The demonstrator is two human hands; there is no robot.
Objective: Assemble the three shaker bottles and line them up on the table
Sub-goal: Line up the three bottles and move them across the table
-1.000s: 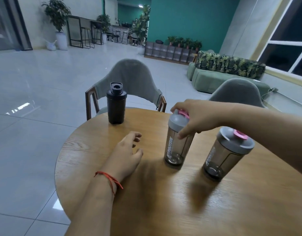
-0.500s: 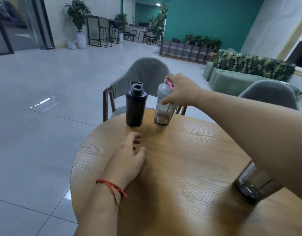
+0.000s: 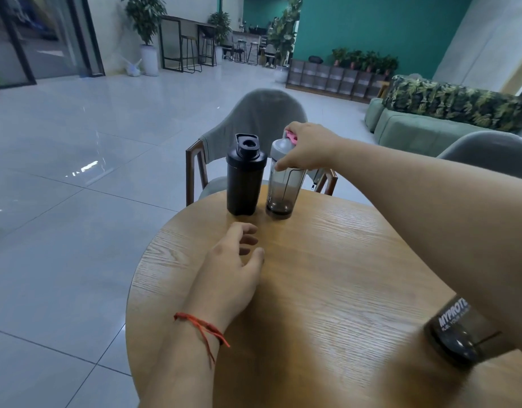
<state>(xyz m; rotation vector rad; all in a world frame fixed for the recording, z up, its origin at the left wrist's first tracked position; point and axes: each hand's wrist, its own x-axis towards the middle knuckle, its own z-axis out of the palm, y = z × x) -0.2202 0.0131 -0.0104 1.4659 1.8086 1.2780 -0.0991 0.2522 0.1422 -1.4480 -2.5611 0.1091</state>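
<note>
A black shaker bottle [image 3: 244,179] with its lid on stands at the far edge of the round wooden table [image 3: 327,275]. Right beside it stands a smoky clear shaker bottle [image 3: 283,187] with a grey lid and pink cap. My right hand [image 3: 305,150] grips that lid from above. My left hand [image 3: 230,272] rests flat on the table in front of the two bottles, fingers loosely apart, holding nothing. A third smoky shaker bottle [image 3: 457,334] with white lettering stands near me at the right, its top hidden behind my right forearm.
A grey chair [image 3: 254,128] with wooden arms sits just behind the table's far edge. A second grey chair [image 3: 489,154] is at the right. Beyond lie a tiled floor [image 3: 107,142], a green sofa [image 3: 430,125] and potted plants.
My right hand carried the clear bottle from the table's middle to the far edge and set it down beside the black one. The left hand stayed put.
</note>
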